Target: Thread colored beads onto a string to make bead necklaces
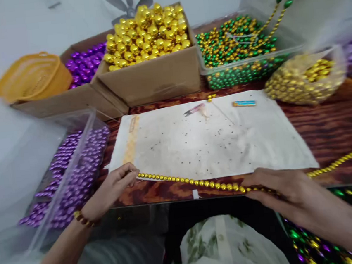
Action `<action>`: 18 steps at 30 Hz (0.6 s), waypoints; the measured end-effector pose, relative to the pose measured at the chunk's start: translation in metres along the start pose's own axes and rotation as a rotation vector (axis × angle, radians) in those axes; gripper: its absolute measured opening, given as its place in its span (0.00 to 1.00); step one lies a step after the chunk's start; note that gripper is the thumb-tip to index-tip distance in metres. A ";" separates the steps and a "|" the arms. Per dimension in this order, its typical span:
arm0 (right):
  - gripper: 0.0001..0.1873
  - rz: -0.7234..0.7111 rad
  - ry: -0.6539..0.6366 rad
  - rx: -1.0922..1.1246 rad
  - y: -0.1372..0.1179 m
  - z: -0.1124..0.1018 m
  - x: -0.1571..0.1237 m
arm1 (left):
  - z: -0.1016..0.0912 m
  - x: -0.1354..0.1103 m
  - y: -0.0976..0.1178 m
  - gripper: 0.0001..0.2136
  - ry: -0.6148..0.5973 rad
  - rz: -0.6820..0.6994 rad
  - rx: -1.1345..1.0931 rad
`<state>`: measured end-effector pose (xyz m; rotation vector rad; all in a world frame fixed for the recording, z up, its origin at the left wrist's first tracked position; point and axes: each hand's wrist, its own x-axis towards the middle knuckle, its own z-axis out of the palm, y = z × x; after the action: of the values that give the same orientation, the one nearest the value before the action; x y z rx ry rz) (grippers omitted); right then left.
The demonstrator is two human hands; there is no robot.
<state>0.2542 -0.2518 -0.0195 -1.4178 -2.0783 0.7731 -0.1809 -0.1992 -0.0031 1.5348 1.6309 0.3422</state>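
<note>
A string of gold beads point(196, 181) stretches between my two hands along the front edge of the table. My left hand point(121, 179) pinches its left end, near the corner of the white cloth point(177, 144). The string passes through my right hand point(277, 186), whose fingers are closed around it, and its tail runs on up to the right edge of the view. On the cloth lie small thread snips point(194, 109), a loose thread with a few gold beads point(211, 98), and a blue and orange stick-like item point(244, 104).
At the back stand a cardboard box point(155, 78) of large gold beads, a box with purple beads point(87, 65), an orange basket point(33, 77) and a clear bin point(250, 60) of green and gold beads. A bag of gold beads point(306, 78) sits right; a purple-bead bin point(73, 162) left.
</note>
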 end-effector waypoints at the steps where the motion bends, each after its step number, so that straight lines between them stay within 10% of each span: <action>1: 0.13 -0.037 -0.031 0.009 -0.005 0.021 0.008 | -0.004 -0.010 -0.015 0.13 0.024 -0.025 0.019; 8: 0.10 -0.146 -0.231 -0.101 -0.022 0.134 0.042 | -0.008 -0.054 -0.098 0.14 0.291 -0.091 0.195; 18: 0.17 -0.273 -0.231 -0.047 -0.003 0.175 0.024 | -0.015 -0.076 -0.153 0.12 0.316 -0.139 0.482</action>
<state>0.1252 -0.2601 -0.1398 -1.0766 -2.4161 0.8085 -0.3052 -0.2954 -0.0720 1.7679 2.1736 0.1215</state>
